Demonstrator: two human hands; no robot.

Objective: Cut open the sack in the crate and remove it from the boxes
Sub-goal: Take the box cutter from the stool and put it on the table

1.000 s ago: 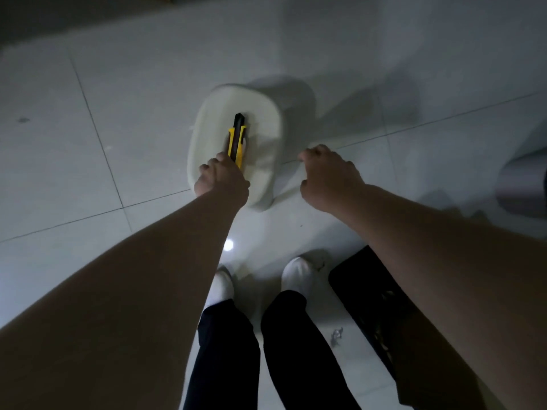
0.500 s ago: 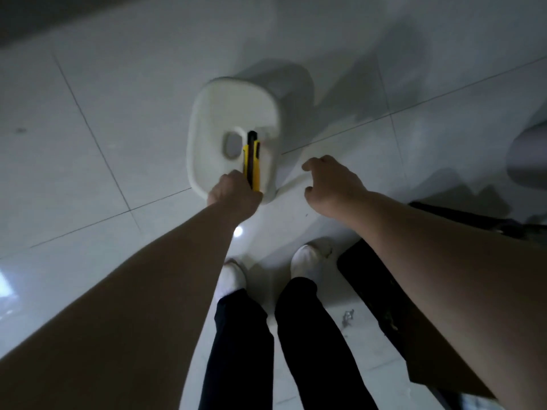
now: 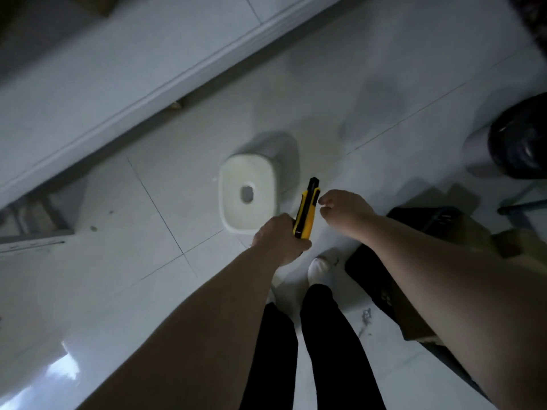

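- The person stands on a pale tiled floor (image 3: 124,261), both bare forearms stretched out ahead and down
- The left hand (image 3: 279,239) is closed around the lower end of a yellow-and-black utility knife (image 3: 307,209), which tilts up and slightly right out of the fist; whether a blade is out at the tip is too dim to tell
- The right hand (image 3: 344,210) hangs just beside the knife's upper end, fingers loosely curled and holding nothing, a thin gap between fingertips and knife
- A white plastic stool (image 3: 247,187) with a hole in its seat stands on the tiles just left of the knife, bare floor all round it
- To the right, near the feet, a dark crate (image 3: 373,279) sits low on the floor with brown cardboard (image 3: 473,232) against its far side; the right forearm covers most of it, and no sack can be made out
- A dark round bin (image 3: 518,137) stands at the far right edge
- A long white baseboard edge (image 3: 148,99) runs diagonally across the upper left, with wide open tile between it and the stool
- White shoes (image 3: 321,266) and black trousers (image 3: 331,350) fill the bottom centre
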